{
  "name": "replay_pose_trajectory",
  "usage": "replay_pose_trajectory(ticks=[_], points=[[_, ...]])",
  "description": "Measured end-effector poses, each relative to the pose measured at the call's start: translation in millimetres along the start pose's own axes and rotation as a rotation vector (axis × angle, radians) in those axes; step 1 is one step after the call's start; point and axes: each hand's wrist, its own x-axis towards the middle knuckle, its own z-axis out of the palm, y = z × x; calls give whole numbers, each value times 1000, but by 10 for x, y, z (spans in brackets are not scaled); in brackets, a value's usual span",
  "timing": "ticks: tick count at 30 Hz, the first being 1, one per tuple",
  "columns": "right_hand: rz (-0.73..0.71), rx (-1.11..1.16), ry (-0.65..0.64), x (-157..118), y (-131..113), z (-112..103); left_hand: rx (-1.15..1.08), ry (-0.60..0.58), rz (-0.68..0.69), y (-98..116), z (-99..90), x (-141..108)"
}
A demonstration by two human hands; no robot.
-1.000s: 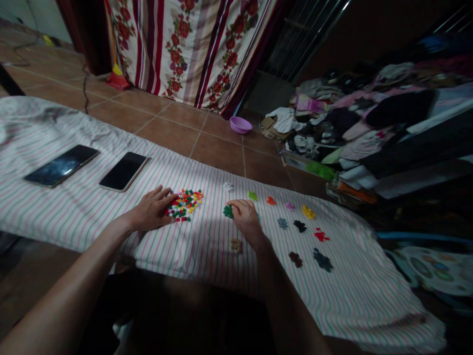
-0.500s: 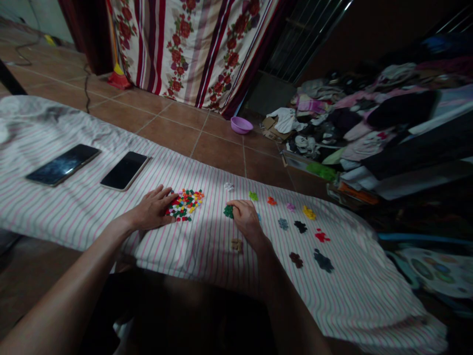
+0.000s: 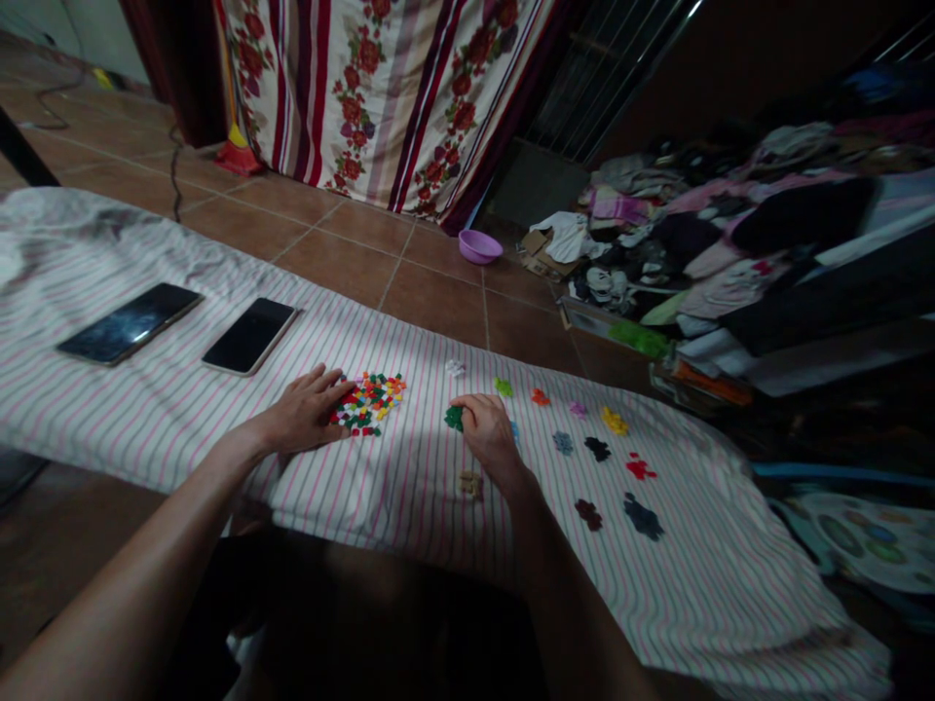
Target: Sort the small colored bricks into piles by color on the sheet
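My left hand (image 3: 307,409) lies on the cloth with its fingers stretched out, touching the left edge of a mixed pile of small coloured pieces (image 3: 374,401). My right hand (image 3: 488,428) is closed, with bent fingertips at the small dark green pile (image 3: 454,417); whether a piece is between them is hidden. Partly behind this hand shows a light blue pile (image 3: 515,433). Nearby lie a white pile (image 3: 456,367), a tan pile (image 3: 469,483) and a lime green pile (image 3: 504,387).
More single-colour piles spread to the right: orange (image 3: 540,396), yellow (image 3: 615,421), red (image 3: 641,466), black (image 3: 597,448) and brown (image 3: 588,514). Two phones (image 3: 249,336) lie at the left on the striped cloth (image 3: 409,497). A purple basin (image 3: 479,247) stands on the floor beyond.
The whole view has shifted very slightly. Both hands stay in nearly the same places, the left by the mixed pile and the right at the dark green pile.
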Motion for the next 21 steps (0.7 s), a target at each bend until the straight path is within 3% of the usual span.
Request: replay_pose_trajectory(ticks=[10,21], points=[[-30,54,25,51,-133,15,-8,18,4,-30,33,7],[-172,79,-49,38,-312,150,-2,9,-6,3,12,3]])
